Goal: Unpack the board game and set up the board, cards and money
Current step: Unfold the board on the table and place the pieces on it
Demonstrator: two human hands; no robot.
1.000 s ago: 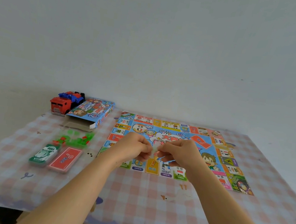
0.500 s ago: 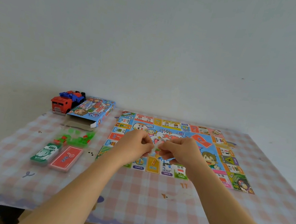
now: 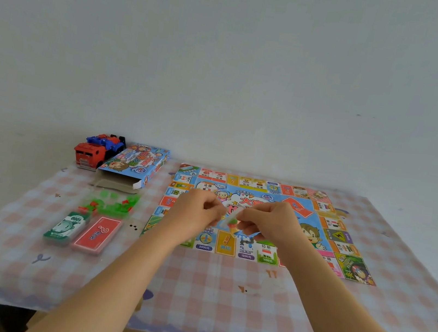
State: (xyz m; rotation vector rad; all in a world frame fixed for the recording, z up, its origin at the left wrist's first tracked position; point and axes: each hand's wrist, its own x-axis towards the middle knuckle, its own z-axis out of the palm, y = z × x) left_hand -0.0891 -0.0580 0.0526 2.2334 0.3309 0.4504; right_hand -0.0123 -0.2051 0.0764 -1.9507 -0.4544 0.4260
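The colourful game board lies unfolded on the checked tablecloth. Above its near middle, my left hand and my right hand are close together, both pinching a small clear packet with green and orange bits inside. To the left lie a wrapped green money stack marked 1000, a wrapped red card deck, a clear bag of green and red plastic pieces and tiny black dice. The opened game box lies at the back left.
A red and blue toy truck stands behind the box by the wall. The table has its front edge just below my forearms, and a plain wall rises behind it.
Both hands stayed together over the board and shifted slightly; the small packet between the fingertips now shows more plainly.
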